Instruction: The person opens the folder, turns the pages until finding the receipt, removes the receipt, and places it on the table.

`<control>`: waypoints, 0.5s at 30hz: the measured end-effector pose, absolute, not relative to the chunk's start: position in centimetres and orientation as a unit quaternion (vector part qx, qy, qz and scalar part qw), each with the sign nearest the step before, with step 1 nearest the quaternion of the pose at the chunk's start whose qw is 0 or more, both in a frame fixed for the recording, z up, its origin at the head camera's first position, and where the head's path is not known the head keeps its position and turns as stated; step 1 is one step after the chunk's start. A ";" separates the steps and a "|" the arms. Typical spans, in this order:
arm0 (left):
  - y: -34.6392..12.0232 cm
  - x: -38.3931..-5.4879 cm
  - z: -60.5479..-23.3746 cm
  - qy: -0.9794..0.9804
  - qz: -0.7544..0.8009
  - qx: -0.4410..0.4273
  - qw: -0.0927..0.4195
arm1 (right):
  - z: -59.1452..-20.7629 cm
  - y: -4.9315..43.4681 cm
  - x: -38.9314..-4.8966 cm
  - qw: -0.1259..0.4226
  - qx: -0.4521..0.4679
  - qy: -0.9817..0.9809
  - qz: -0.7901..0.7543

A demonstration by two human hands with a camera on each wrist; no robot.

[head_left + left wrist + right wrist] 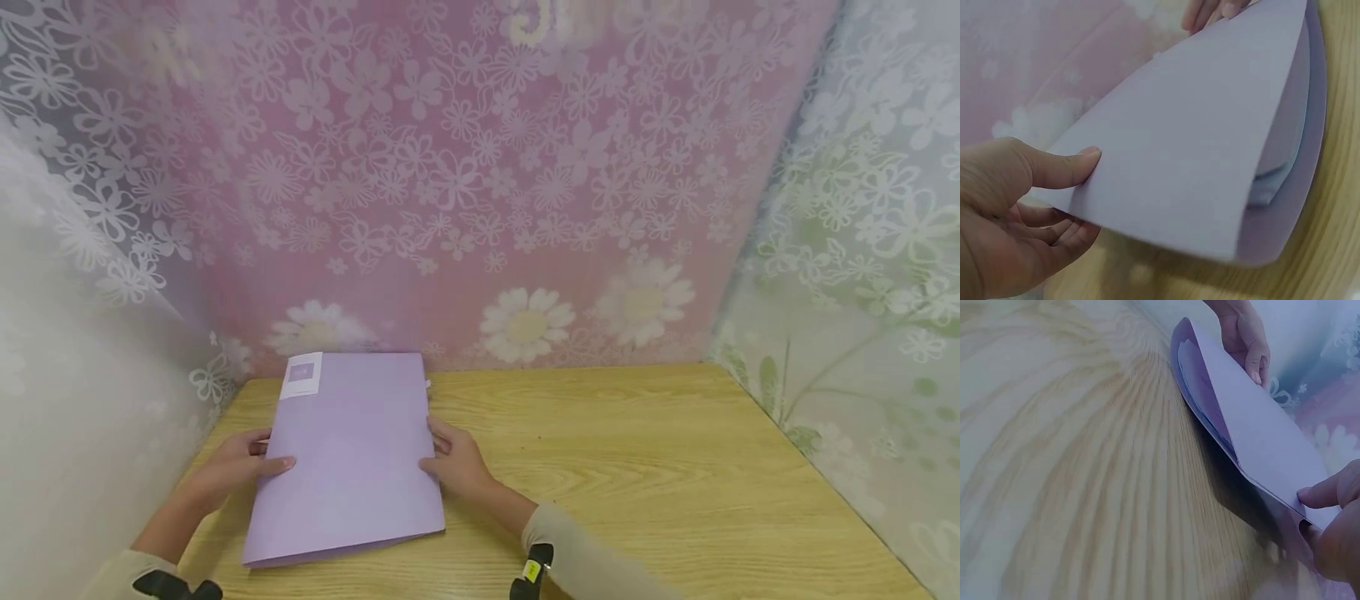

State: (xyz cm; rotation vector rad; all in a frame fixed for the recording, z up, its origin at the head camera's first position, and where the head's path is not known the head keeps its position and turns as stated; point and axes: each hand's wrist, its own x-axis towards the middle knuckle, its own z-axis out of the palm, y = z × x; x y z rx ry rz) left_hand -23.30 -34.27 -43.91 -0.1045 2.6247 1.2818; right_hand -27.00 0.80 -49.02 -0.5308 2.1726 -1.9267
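Observation:
A light purple file folder [352, 458] with a white label [302, 375] in its upper left corner lies between both hands over the wooden table. My left hand [236, 467] grips its left edge, thumb on the front cover and fingers behind. On the opposite side my right hand [457, 458] holds the right edge, thumb on top. The covers stand slightly apart at the near end, and sheets [1269, 184] show inside in the left wrist view. From the right wrist view, the folder [1254, 419] is tilted, with a shadow on the wood beneath it.
The wooden table [637, 467] stretches away to the right of the folder. Behind it hangs a pink flowered curtain [480, 208], with pale flowered sheets at the left and right sides. Each forearm wears a black strap [531, 573] over a beige sleeve.

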 end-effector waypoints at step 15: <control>-23.1 -25.1 -46.1 0.890 0.453 0.019 0.035 | -49.0 12.6 -27.6 0.087 -0.183 0.772 -0.603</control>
